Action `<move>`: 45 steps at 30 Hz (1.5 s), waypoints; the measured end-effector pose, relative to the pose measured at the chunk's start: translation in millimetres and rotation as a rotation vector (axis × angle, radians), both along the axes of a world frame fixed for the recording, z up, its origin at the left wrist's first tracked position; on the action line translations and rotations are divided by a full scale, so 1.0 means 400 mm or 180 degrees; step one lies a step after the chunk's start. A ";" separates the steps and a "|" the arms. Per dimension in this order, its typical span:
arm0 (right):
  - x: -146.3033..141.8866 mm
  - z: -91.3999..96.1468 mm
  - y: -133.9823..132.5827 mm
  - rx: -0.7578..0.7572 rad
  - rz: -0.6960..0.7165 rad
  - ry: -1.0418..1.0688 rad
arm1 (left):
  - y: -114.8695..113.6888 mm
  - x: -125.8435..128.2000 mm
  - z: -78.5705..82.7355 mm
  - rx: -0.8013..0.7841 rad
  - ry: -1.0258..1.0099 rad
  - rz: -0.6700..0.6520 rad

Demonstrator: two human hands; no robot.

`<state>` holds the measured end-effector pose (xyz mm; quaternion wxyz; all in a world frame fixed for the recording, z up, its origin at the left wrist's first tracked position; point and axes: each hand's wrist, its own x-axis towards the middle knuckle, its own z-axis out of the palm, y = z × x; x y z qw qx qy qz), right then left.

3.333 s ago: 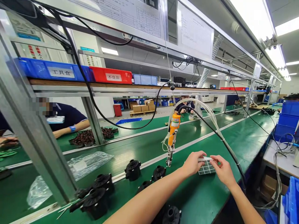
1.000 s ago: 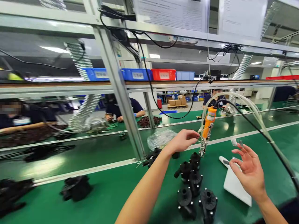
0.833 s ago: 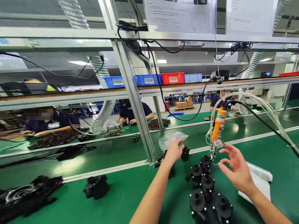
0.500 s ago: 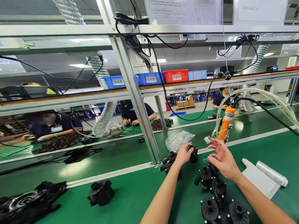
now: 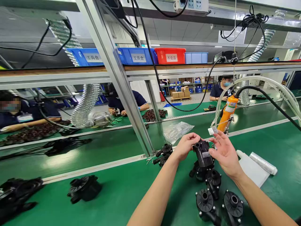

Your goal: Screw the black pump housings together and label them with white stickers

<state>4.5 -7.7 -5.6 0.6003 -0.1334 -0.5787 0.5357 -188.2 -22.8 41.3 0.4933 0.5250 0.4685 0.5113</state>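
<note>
The left grip (image 5: 186,147), closed on a black pump (image 5: 203,158), likely needed steadiness while the loosely open right grip (image 5: 224,153) carried a label (image 5: 212,130).

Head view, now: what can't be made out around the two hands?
All head view:
Print on the white label of the held black part: too small to read.
Print on the clear-and-white sticker at the right hand: too small.
Lower end of the orange tool: mostly hidden behind the right hand.
Left hand's grip on the far side: hidden by the held black part.
Black heap: cut off by the left edge.
</note>
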 end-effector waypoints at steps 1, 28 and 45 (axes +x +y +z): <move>0.001 0.000 0.000 -0.0011 0.0001 -0.0010 | -0.002 0.002 0.001 -0.0009 -0.0015 -0.0004; 0.009 -0.003 -0.025 0.0713 -0.0750 -0.0335 | -0.015 0.002 0.019 0.0060 -0.0149 -0.0185; 0.006 -0.060 0.002 0.0981 -0.1224 -0.0822 | 0.056 -0.055 -0.102 0.0881 0.2121 0.1398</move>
